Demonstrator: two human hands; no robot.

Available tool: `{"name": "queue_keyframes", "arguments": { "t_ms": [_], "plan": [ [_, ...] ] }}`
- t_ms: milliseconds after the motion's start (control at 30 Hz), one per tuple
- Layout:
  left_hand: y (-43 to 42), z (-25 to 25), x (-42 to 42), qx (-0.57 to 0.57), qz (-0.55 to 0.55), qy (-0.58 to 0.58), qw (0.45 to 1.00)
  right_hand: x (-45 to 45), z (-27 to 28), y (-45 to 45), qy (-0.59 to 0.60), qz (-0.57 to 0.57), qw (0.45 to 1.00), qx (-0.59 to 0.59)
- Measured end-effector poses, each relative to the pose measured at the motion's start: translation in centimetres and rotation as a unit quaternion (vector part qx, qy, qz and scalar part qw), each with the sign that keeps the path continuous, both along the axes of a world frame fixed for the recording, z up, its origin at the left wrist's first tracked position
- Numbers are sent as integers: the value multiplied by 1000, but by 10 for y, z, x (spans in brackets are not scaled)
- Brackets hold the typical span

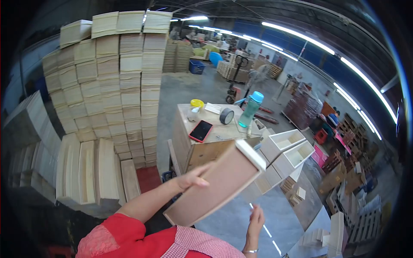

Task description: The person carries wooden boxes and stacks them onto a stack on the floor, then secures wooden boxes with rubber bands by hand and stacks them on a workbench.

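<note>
A long wooden drawer-like box [215, 185] with a white end is tilted in front of my body, its flat side toward the camera. My left hand [194, 178] grips its upper left edge, the thumb lying on the flat side. My right hand [256, 217] is raised to the right of the box, apart from it, with its fingers curled; whether something small is in them is hidden. Below that hand lies a grey shiny work surface [228, 221]. Beyond the box, pale open boxes [282, 142] are stacked at the surface's far side.
A wooden cabinet [183, 129] ahead bears a phone [201, 130], a tape roll [226, 115] and a teal bottle [251, 109]. Tall stacks of wooden pieces [107, 81] rise at left, with long boxes [88, 172] below. A person [332, 119] is far right.
</note>
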State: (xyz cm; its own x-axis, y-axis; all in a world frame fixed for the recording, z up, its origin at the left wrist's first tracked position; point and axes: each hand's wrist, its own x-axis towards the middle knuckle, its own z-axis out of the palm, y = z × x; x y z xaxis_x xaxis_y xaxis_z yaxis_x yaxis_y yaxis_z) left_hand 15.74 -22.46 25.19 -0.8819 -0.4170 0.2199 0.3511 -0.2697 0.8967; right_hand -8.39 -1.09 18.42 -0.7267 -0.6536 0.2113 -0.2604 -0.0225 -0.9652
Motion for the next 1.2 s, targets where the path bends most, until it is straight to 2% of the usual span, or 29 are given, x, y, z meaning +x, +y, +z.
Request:
{"name": "queue_keyframes", "arguments": {
  "t_ms": [33,133,200,233,300,333,367,433,533,667,733,767,833,867,933,967,1000,1033,1067,1100,1133,1167,1200],
  "plan": [
    [10,-7,-9,11,-42,-16,999,7,23,-13,-39,35,996,-72],
    [17,-32,-29,88,-117,-32,989,11,48,-40,38,169,971,-166],
    [13,-42,-39,132,-141,-68,979,40,64,-55,-19,99,964,-246],
    [12,-41,-39,47,-79,-99,991,51,69,-56,-47,62,956,-283],
    [18,-27,-33,-124,44,-166,977,48,67,-52,-51,57,962,-262],
    [33,-21,-28,-114,89,-75,987,37,54,-49,-36,70,967,-242],
    [49,-12,-23,-208,142,-102,962,33,45,-48,-22,82,971,-222],
    [78,2,-19,-386,238,-150,879,37,42,-49,22,20,980,-195],
    [101,2,-26,-441,306,-236,810,38,46,-50,120,-48,981,-146],
    [111,3,-37,-461,344,-280,769,28,53,-54,235,-166,954,-82],
    [119,8,-40,-473,338,-291,760,10,49,-49,206,-191,958,-58],
    [121,11,-37,-469,308,-277,780,-2,44,-45,190,-202,960,-45],
    [118,22,-30,-459,243,-247,818,-35,15,-35,77,-178,977,-83],
    [111,23,-26,-458,268,-179,828,-55,-6,-30,20,-168,980,-102],
    [94,13,-20,-439,299,-44,846,-106,-68,1,-103,-272,957,-17],
    [74,6,-12,-387,317,-28,865,-126,-107,23,-166,-333,927,31],
    [57,13,-4,-316,355,39,879,-141,-159,39,-64,-364,921,124],
    [40,15,4,-181,306,60,933,-152,-212,77,35,-384,895,223],
    [23,18,12,-32,268,87,959,-125,-205,93,90,-324,914,228],
    [8,19,18,44,218,105,969,-91,-187,107,142,-263,927,225],
    [-3,12,21,136,180,108,968,-66,-141,103,-54,-184,943,273],
    [-14,9,20,216,143,117,959,-63,-150,100,-69,-140,959,239],
    [-15,2,11,241,98,146,954,-51,-145,91,-28,-91,981,169]
  ]
}}
